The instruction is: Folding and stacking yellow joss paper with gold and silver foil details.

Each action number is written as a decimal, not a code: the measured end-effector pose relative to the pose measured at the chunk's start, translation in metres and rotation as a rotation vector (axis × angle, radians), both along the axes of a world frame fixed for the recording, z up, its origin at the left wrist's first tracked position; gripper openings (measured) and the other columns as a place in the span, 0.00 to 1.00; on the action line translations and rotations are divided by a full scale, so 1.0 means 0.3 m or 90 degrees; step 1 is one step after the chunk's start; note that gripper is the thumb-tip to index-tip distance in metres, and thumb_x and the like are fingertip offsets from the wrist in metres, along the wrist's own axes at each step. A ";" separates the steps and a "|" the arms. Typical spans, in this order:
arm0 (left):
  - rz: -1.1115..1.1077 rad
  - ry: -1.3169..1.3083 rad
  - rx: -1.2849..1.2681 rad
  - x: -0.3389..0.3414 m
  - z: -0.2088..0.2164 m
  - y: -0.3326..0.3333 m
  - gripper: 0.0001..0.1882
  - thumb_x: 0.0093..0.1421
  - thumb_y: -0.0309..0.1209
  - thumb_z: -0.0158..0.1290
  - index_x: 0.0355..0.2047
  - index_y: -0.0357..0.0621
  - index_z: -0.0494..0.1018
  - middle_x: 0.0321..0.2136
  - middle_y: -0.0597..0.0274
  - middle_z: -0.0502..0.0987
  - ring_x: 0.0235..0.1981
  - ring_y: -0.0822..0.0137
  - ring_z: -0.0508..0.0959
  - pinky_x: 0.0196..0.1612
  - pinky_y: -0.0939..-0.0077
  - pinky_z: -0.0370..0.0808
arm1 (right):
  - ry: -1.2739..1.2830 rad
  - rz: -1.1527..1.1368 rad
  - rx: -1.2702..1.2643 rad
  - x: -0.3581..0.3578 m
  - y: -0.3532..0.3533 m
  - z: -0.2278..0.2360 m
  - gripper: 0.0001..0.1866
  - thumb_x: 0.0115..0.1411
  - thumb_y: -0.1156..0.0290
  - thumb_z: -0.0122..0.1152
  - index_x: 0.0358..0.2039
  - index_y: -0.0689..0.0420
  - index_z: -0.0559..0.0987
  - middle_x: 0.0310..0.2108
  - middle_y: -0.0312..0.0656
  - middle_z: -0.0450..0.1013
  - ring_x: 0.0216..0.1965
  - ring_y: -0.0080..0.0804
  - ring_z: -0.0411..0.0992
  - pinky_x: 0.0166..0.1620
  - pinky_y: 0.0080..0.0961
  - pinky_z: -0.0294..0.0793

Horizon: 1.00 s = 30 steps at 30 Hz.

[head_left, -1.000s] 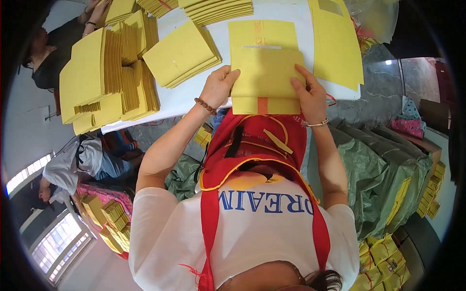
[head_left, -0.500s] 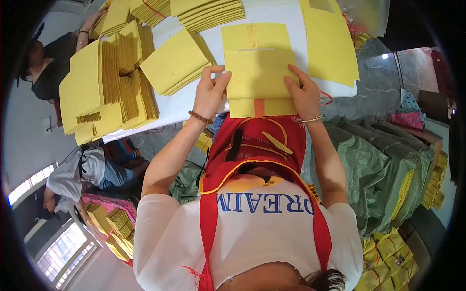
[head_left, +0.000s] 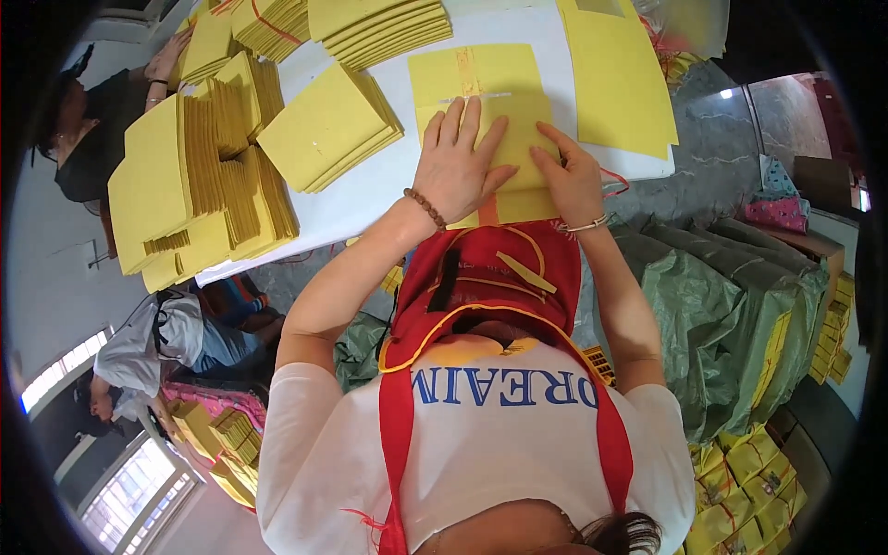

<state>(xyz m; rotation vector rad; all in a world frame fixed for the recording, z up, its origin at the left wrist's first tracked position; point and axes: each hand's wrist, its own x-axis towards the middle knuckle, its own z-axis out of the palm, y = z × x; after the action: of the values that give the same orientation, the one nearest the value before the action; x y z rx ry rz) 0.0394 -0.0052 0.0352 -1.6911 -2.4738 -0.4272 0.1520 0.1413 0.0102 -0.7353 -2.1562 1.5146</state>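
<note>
A folded yellow paper sheet (head_left: 523, 113) lies in front of me at the table's near edge, with an orange strip on its upper and lower flaps. Fingers spread, my left hand (head_left: 453, 166) presses flat on its left part and covers much of the fold. At the sheet's right edge is my right hand (head_left: 573, 180), its thumb and index finger on the paper and the other fingers curled by the edge. A pale line runs along the upper fold, partly hidden by my left fingertips.
Stacks of folded yellow paper (head_left: 153, 185) crowd the table's left side, with a smaller stack (head_left: 328, 129) nearer me. Flat yellow sheets (head_left: 620, 83) lie at right. Green-wrapped bundles (head_left: 689, 305) stand beside me. Another person's hand (head_left: 166, 57) is at the far left stacks.
My left hand has left the sheet's left edge and moved right, now lying flat on top of it. My right hand stays at the right edge. The view has shifted slightly.
</note>
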 end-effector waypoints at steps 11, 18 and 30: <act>0.024 -0.007 -0.012 0.012 -0.025 -0.002 0.32 0.54 0.45 0.53 0.57 0.46 0.61 0.57 0.40 0.55 0.59 0.44 0.54 0.59 0.50 0.51 | -0.093 0.151 0.562 0.131 -0.121 0.111 0.29 0.55 0.57 0.56 0.55 0.54 0.68 0.58 0.42 0.60 0.57 0.40 0.59 0.57 0.51 0.50; -0.102 -0.104 0.079 -0.021 0.011 -0.046 0.31 0.51 0.41 0.56 0.53 0.44 0.65 0.57 0.48 0.58 0.55 0.50 0.59 0.55 0.56 0.57 | -0.146 0.254 0.548 0.155 -0.133 0.045 0.31 0.56 0.53 0.52 0.57 0.55 0.65 0.63 0.40 0.54 0.65 0.40 0.48 0.61 0.58 0.37; -0.053 0.221 -0.035 0.069 0.004 -0.022 0.27 0.47 0.33 0.49 0.49 0.37 0.66 0.46 0.49 0.70 0.43 0.59 0.70 0.41 0.71 0.68 | 0.135 0.065 -0.160 0.144 -0.030 0.107 0.18 0.63 0.74 0.45 0.54 0.61 0.67 0.49 0.39 0.70 0.49 0.20 0.66 0.51 0.19 0.64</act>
<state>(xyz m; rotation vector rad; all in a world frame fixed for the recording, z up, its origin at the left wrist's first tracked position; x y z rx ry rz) 0.0603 -0.0116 0.0365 -1.7232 -2.1896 -0.0634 0.1952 0.1322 0.0424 -0.5208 -1.8952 1.8506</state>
